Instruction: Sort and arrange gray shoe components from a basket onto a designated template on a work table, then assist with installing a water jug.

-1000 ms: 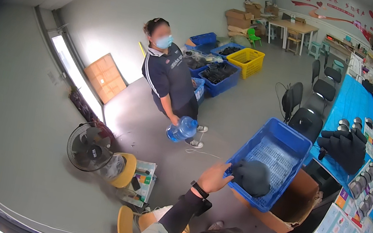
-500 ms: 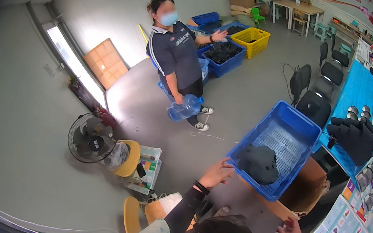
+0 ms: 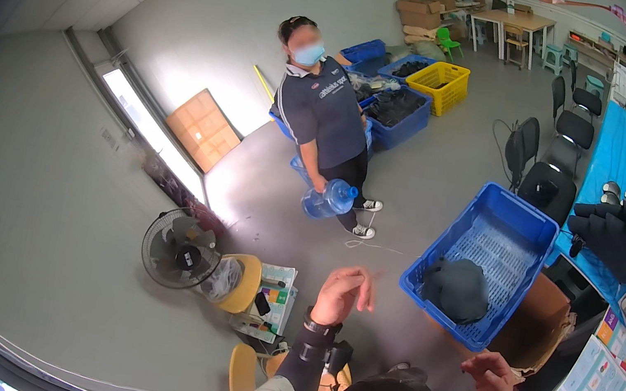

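My left hand (image 3: 344, 295) is raised left of a blue plastic crate (image 3: 409, 278), its fingers bent loosely and somewhat blurred; nothing shows in it. My right hand (image 3: 491, 383) hovers just below the crate's near corner, fingers half curled and apart, also with no object visible. Neither hand touches the crate. Inside it, at the near end, lies a dark bundle of what looks like fabric (image 3: 457, 290). The crate rests on or over an open cardboard box (image 3: 534, 331).
A masked person (image 3: 325, 118) stands ahead, holding a large blue water bottle (image 3: 329, 200). A fan (image 3: 182, 248) and yellow stool (image 3: 240, 287) are at left. Along the right runs a blue-covered table (image 3: 618, 153) with dark gloves (image 3: 611, 236) and several rounded grey items. Black chairs (image 3: 547, 187) stand beside it.
My left hand has drawn away from the crate's edge and its fingers have bent. The other person's raised arm has come down. The whole view has shifted slightly.
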### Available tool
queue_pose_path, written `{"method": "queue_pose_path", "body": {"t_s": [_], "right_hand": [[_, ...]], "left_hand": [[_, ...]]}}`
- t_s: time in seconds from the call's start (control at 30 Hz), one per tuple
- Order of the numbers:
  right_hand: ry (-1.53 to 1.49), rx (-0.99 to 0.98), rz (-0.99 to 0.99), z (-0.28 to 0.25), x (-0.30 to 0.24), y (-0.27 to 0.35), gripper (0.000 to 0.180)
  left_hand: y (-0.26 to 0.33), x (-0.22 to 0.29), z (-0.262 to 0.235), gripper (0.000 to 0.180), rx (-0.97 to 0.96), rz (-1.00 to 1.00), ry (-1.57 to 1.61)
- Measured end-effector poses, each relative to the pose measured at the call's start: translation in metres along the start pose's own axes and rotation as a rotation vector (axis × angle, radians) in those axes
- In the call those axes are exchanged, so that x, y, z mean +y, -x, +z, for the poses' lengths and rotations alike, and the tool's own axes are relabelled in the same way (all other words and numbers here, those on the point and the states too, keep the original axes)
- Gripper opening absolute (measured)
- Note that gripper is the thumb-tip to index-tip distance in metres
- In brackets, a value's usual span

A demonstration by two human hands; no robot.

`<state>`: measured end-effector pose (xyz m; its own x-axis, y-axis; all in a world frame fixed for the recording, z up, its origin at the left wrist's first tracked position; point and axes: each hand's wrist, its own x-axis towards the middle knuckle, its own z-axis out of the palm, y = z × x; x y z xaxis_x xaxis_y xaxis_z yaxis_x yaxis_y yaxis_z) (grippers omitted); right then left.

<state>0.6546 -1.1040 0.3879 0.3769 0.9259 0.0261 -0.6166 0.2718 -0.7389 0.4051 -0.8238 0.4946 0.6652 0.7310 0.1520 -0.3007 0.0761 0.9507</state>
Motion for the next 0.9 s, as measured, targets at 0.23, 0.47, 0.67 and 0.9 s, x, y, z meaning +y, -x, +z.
{"method": "queue_pose_path", "body": {"t_s": [0.23,0.47,0.67,0.9], "right_hand": [[-0.016,0.113,-0.061,-0.008,0.001,0.002,0.033],[0.028,0.108,-0.012,-0.006,0.004,-0.004,0.036],[0.04,0.148,-0.023,0.008,0.015,-0.024,0.036],[0.116,0.166,-0.032,0.043,0.023,-0.042,0.036]], "left_hand": [[0.001,-0.006,-0.016,0.036,0.017,-0.017,0.107],[-0.007,-0.03,-0.035,0.044,0.057,-0.056,0.116],[-0.016,-0.053,-0.061,0.043,0.077,-0.165,0.127],[-0.024,-0.079,-0.088,0.041,0.05,-0.263,0.237]]}}
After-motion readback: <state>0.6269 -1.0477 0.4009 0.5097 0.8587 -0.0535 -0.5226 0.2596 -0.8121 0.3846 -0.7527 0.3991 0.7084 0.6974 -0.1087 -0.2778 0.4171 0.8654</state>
